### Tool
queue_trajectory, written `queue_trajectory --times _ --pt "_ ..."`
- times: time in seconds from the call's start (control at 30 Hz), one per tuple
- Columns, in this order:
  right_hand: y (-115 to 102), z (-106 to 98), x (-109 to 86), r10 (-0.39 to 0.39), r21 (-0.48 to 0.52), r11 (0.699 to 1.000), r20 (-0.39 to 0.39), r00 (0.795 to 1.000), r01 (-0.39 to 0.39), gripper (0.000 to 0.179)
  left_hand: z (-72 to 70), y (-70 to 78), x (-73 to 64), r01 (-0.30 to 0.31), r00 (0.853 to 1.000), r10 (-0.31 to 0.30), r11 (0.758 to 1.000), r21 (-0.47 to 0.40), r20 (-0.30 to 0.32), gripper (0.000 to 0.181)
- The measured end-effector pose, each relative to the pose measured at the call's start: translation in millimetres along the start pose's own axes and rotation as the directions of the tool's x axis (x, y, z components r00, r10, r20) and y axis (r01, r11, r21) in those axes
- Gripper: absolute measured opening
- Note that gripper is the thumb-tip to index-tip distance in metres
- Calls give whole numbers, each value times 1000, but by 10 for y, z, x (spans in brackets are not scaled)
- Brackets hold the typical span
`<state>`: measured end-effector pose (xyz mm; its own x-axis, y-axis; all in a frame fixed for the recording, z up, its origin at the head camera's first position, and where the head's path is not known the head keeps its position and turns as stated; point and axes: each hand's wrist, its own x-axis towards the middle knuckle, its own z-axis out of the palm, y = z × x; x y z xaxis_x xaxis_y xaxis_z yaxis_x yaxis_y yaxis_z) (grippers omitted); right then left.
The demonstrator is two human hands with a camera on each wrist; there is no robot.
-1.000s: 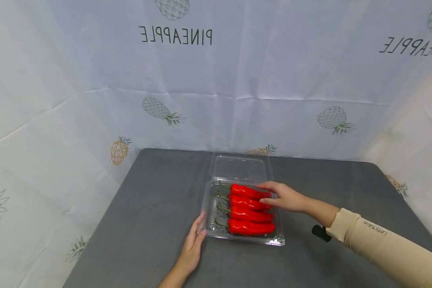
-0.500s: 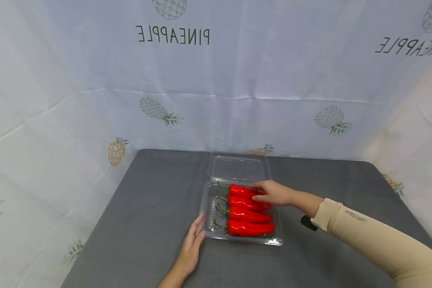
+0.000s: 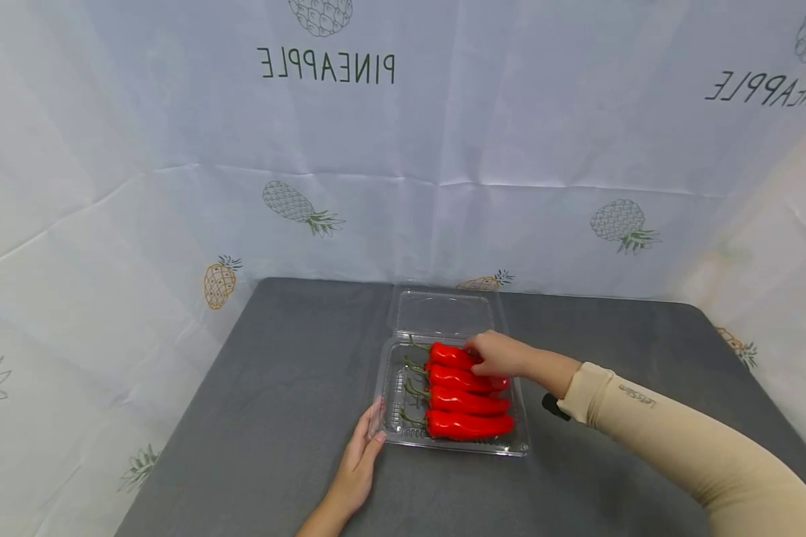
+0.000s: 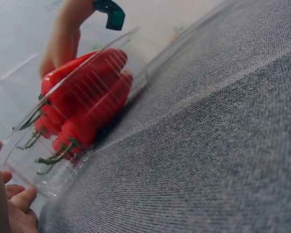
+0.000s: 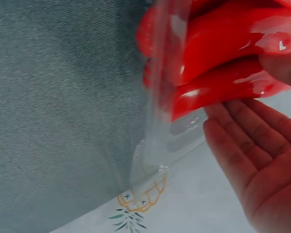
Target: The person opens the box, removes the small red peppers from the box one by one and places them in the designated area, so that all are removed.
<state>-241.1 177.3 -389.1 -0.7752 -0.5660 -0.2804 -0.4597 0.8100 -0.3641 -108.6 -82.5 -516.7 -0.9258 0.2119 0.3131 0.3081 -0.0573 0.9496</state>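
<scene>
Several long red peppers (image 3: 466, 400) with green stems lie side by side in a clear plastic clamshell container (image 3: 392, 391). Its lid (image 3: 443, 312) is folded back flat behind it. At the container's near left corner, my left hand (image 3: 358, 464) holds the wall between thumb and fingers. My right hand (image 3: 501, 354) reaches in from the right and grips the farthest pepper (image 3: 447, 355). In the right wrist view, the thumb lies on one side of this pepper (image 5: 218, 92) and the fingers (image 5: 235, 133) on the other. The right fingertips are partly hidden behind it.
A grey cloth-covered table (image 3: 295, 388) extends around the container. White curtains (image 3: 510, 134) printed with pineapples hang behind it and at both sides. A dark band (image 4: 111, 14) sits on the right wrist.
My right hand has moved left and slightly away from me, from above the peppers' right ends onto the farthest one. My left hand has stayed at the container's corner.
</scene>
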Motion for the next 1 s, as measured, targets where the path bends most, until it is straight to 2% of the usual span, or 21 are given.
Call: queue_trajectory --times 0.2,0.53,0.73,1.0 --pt "-86 -11 28 89 -56 994 -6 996 -89 36 4 -6 7 -3 1000 3 1000 4 -8 45" --pt "-71 79 50 71 -116 990 -64 995 -79 25 -10 1 -3 29 999 -29 1000 13 -16 45" --pt "-34 87 27 72 -86 993 -112 991 -81 23 -9 0 4 37 999 -37 999 14 -14 45" --pt "-23 48 7 63 25 998 -86 994 -61 26 -12 -1 -1 61 998 -61 998 31 -22 45"
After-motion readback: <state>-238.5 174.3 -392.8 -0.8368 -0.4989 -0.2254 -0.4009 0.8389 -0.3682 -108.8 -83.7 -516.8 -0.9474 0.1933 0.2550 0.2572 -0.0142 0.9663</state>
